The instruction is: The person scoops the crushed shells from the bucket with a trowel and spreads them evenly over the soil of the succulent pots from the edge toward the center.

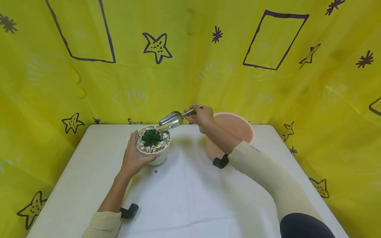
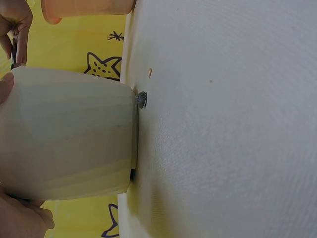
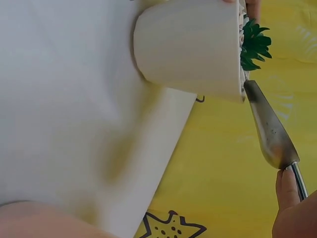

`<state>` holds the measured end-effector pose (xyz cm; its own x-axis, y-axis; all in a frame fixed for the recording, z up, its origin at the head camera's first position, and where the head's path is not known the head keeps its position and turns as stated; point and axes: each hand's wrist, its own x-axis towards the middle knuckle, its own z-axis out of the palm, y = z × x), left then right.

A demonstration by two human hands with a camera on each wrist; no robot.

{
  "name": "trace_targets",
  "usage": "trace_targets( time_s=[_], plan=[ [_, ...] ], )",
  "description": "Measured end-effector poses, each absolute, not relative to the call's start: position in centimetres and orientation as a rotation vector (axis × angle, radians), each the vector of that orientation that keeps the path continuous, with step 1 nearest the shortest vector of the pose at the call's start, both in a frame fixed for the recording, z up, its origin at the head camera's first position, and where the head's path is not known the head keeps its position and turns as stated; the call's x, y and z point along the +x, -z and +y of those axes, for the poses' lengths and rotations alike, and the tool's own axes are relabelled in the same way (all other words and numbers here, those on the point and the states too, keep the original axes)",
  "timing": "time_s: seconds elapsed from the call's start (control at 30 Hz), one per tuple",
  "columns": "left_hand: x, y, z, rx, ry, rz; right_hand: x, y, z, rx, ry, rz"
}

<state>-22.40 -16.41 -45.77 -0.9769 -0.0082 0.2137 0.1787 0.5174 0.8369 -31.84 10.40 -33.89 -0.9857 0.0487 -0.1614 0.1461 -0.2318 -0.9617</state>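
A white pot (image 1: pixel 159 159) stands towards the back left of the table, topped with small pale and grey stones (image 1: pixel 142 147) around a green succulent (image 1: pixel 151 137). My left hand (image 1: pixel 132 158) grips the pot from its left, thumb along the front and fingers round the far side. Just right of the plant, a metal scoop (image 1: pixel 171 120) tilts down with its tip at the stones by the rim. My right hand (image 1: pixel 203 117) holds the scoop's handle (image 3: pixel 298 181). In the right wrist view the tip meets the pot's edge, and I cannot tell what the scoop contains.
Behind my right forearm stands a pink tub (image 1: pixel 235 124), its inside mostly hidden. One dark stone (image 2: pixel 142 100) lies on the white table (image 1: pixel 190 198) near the pot's base, with a small tan bit (image 2: pixel 150 73) nearby. A yellow patterned curtain (image 1: pixel 184 76) hangs around the table.
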Motion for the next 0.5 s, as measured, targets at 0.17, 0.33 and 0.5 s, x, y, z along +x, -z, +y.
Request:
trace_targets(
  time_s=[0.17,0.33,0.5],
  plan=[
    [-22.38,45.66,-16.42,-0.157,1.427,-2.565,-31.53,33.70,11.03,0.264,2.392,1.920],
    [-22.33,45.69,-16.38,-0.160,1.424,-2.553,-31.34,33.33,11.32,0.283,2.387,1.915],
    [-22.38,45.78,-16.36,-0.163,1.424,-2.547,-31.20,33.26,11.49,0.293,2.389,1.911]
  ],
)
